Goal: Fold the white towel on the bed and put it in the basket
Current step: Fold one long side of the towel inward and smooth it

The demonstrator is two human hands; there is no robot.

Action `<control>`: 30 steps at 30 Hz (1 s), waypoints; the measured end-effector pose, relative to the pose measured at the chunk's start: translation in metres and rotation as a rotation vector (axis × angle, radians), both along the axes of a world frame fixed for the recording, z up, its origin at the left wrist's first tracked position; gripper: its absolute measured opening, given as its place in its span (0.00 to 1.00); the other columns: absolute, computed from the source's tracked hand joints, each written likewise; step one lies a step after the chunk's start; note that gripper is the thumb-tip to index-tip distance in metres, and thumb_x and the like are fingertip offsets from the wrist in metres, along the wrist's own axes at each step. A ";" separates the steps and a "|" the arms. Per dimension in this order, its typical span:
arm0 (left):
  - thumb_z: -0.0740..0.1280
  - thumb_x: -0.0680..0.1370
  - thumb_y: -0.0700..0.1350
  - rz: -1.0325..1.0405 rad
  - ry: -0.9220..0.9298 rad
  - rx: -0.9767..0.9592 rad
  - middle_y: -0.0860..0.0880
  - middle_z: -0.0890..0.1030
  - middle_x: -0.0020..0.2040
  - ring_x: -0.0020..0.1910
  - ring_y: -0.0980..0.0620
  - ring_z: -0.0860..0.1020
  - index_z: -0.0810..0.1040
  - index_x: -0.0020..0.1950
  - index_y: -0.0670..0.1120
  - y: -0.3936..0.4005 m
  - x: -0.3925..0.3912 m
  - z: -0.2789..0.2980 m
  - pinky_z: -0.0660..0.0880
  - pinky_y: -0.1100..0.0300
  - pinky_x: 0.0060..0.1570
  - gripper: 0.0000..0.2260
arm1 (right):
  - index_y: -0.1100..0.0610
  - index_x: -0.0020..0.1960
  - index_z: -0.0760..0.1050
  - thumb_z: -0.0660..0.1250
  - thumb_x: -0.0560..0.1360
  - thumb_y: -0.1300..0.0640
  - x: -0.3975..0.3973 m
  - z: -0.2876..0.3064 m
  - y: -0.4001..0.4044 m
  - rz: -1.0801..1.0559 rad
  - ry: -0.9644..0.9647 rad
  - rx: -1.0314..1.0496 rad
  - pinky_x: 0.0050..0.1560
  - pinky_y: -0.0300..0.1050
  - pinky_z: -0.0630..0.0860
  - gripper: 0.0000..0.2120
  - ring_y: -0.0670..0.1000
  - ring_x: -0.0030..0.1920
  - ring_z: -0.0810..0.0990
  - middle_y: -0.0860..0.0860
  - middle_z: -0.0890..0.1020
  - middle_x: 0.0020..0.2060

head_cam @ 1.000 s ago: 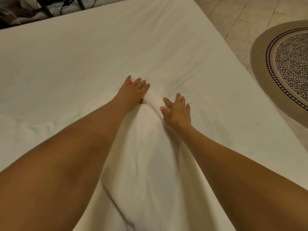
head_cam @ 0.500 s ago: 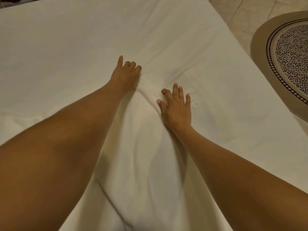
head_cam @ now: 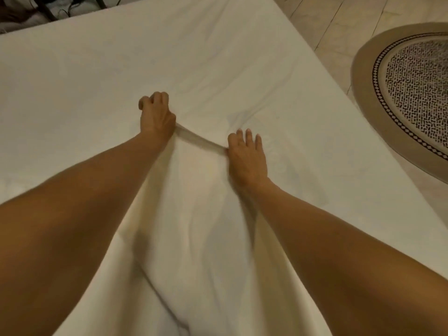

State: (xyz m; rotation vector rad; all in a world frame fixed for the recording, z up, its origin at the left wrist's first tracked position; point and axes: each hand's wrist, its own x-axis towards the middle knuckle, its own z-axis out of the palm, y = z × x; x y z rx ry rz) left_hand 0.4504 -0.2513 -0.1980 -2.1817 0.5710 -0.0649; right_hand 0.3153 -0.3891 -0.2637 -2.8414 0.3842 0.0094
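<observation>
The white towel lies on the white bed, running from the near edge up between my forearms. Its far edge is pulled taut in a raised line between my two hands. My left hand has its fingers curled and grips the left end of that edge. My right hand holds the right end at its thumb side, with its fingers lying fairly straight on top of the cloth; the thumb is hidden. No basket is in view.
The bed's right edge runs diagonally down to the right, with tiled floor beyond it. A round patterned rug lies on that floor. Dark cables and stand legs show past the bed's far left edge.
My hands have moved apart. The left hand went from flat fingers to a curled grip, and the towel's far edge is now stretched taut between both hands.
</observation>
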 end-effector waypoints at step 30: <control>0.44 0.81 0.61 0.017 0.647 -0.864 0.47 0.36 0.78 0.77 0.50 0.37 0.37 0.77 0.48 -0.165 -0.054 -0.082 0.37 0.48 0.74 0.31 | 0.53 0.77 0.40 0.41 0.81 0.48 -0.048 -0.036 -0.140 -0.219 0.014 -0.028 0.75 0.53 0.39 0.27 0.51 0.77 0.42 0.50 0.43 0.77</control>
